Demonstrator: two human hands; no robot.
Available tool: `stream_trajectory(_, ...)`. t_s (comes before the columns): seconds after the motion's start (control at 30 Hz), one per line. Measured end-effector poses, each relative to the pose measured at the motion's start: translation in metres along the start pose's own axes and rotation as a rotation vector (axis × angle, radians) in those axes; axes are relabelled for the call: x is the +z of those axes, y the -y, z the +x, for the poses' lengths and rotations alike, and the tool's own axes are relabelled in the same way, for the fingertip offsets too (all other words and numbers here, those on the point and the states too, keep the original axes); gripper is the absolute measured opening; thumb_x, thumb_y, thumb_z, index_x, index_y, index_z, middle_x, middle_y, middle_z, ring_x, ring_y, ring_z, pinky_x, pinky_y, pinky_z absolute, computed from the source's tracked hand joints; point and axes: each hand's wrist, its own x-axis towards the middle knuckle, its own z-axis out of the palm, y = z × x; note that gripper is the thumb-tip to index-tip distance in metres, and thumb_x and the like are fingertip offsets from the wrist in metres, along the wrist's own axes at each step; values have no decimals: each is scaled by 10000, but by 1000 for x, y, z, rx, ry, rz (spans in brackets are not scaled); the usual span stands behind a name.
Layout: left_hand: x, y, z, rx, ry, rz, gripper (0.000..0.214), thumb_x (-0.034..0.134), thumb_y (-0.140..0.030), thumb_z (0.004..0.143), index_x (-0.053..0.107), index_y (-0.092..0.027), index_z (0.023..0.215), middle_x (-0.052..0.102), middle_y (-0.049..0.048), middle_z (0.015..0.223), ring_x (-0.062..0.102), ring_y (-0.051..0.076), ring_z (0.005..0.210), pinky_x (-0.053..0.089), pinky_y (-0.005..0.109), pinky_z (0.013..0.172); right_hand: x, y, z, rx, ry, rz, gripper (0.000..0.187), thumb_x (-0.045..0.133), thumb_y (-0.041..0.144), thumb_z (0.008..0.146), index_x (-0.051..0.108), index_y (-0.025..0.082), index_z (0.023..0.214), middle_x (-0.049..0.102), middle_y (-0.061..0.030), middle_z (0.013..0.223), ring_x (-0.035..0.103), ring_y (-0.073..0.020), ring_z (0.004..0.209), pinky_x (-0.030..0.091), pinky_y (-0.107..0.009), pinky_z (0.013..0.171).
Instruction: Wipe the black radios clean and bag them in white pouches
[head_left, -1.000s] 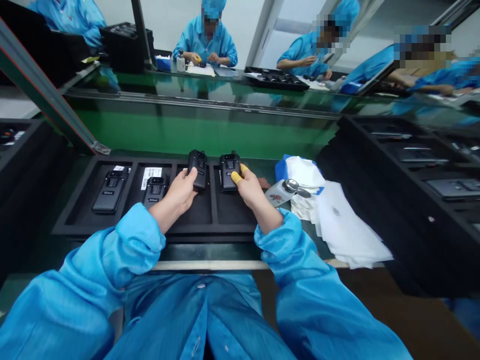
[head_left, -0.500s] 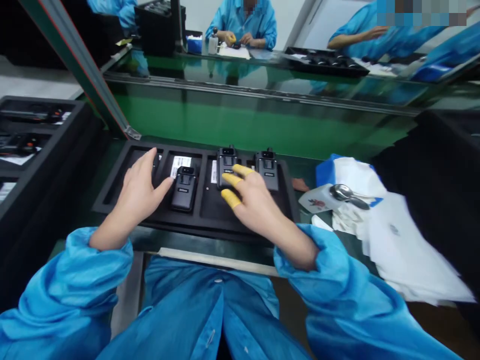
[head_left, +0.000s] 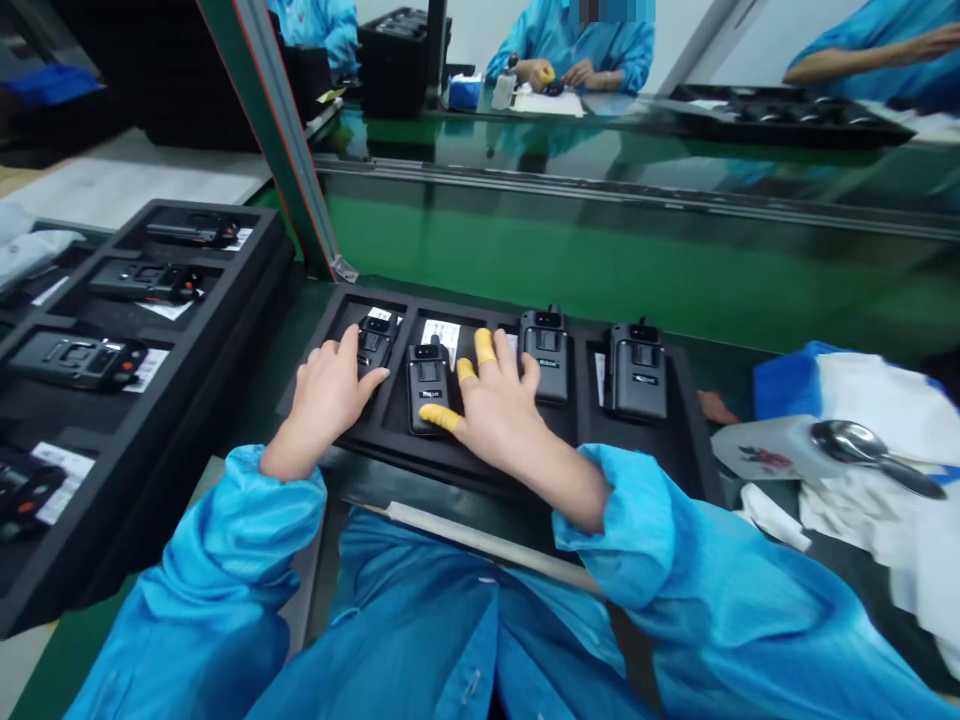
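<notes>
Four black handheld devices, the leftmost (head_left: 375,342) partly hidden, sit one to a compartment in a dark foam tray (head_left: 694,445). A person's left hand (head_left: 322,392) covers the lower part of the leftmost device, thumb apart from the fingers; whether they grip it cannot be told. The right hand (head_left: 502,410), with yellow finger covers, spreads its fingers between the second device (head_left: 427,372) and the third device (head_left: 551,365), thumb over the second's lower right corner and blocking the third compartment's near side. The fourth device (head_left: 637,375) lies clear of both hands. At right are a flower-printed bottle (head_left: 761,448), a spoon-shaped metal piece (head_left: 855,445) and a blue box (head_left: 787,385) with white material. Stacked trays (head_left: 259,275) of similar devices stand left. On the far side, a green panel (head_left: 465,235) separates the tray from a co-worker (head_left: 577,50) in blue.
</notes>
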Motion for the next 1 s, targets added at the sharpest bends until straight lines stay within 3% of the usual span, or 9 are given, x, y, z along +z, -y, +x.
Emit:
stream_trajectory(0.17, -3, 2, 4, 56, 65, 50, 778, 587, -306, 830, 223, -102, 1486, 579, 208, 1233, 531, 375, 1144, 467, 466, 909, 4, 1, -1, 4, 12, 114, 718, 577, 550, 823, 561, -17, 1264, 206, -284, 1540, 57, -430, 1457, 136, -659, 1115)
stream_trajectory(0.33, 6, 14, 10, 48, 7, -86, 823, 616, -300, 783, 234, -95, 1483, 577, 213, 1195, 512, 397, 1159, 435, 513, 949, 15, -2, -6, -54, -215, 412, 624, 661, 487, 778, 585, 121, 1277, 395, -204, 1481, 317, -352, 1400, 291, -566, 1102)
stream_trajectory(0.5, 17, 31, 10, -55, -132, -701, 787, 647, -345, 738, 346, -157, 1440, 567, 155, 1201, 518, 332, 1182, 408, 495, 1014, 30, -4, -10, -151, -390, 563, 535, 691, 525, 743, 645, 237, 1192, 569, -118, 1334, 491, -300, 1262, 378, -529, 1036)
stream_trajectory(0.6, 19, 32, 4, -118, -92, -1247, 880, 704, -353, 673, 308, -200, 1444, 606, 87, 1078, 611, 248, 1003, 500, 433, 903, 35, -3, -10, -129, -408, 599, 553, 712, 532, 719, 650, 232, 1179, 585, -116, 1307, 506, -299, 1236, 385, -514, 1027)
stream_trajectory(0.67, 19, 29, 0, -131, -26, -1512, 903, 759, -299, 597, 361, -193, 1401, 626, 47, 983, 633, 198, 879, 536, 362, 807, 34, -3, -9, -108, -384, 638, 584, 720, 525, 711, 627, 233, 1207, 600, -111, 1279, 520, -293, 1212, 392, -505, 1019)
stream_trajectory(0.73, 17, 25, -3, -109, 13, -1636, 802, 794, -237, 533, 498, -187, 1277, 642, 19, 909, 630, 164, 800, 535, 298, 740, 29, -3, -6, -75, -315, 693, 658, 719, 514, 705, 561, 243, 1283, 628, -100, 1220, 557, -282, 1144, 416, -499, 986)
stream_trajectory(0.87, 18, 17, -5, -48, 3, -1693, 514, 817, -199, 484, 644, -186, 968, 667, 12, 870, 633, 169, 838, 521, 271, 768, 9, 5, 6, 45, -88, 701, 773, 687, 538, 691, 470, 198, 1351, 652, -111, 1119, 606, -279, 999, 476, -464, 870)
stream_trajectory(1.0, 20, 13, -6, -23, 24, -1676, 453, 811, -207, 480, 649, -182, 902, 673, 24, 892, 626, 191, 909, 508, 292, 831, -10, 15, 20, 116, 117, 593, 783, 633, 526, 729, 431, 120, 1367, 675, -141, 1036, 629, -309, 971, 487, -442, 827)
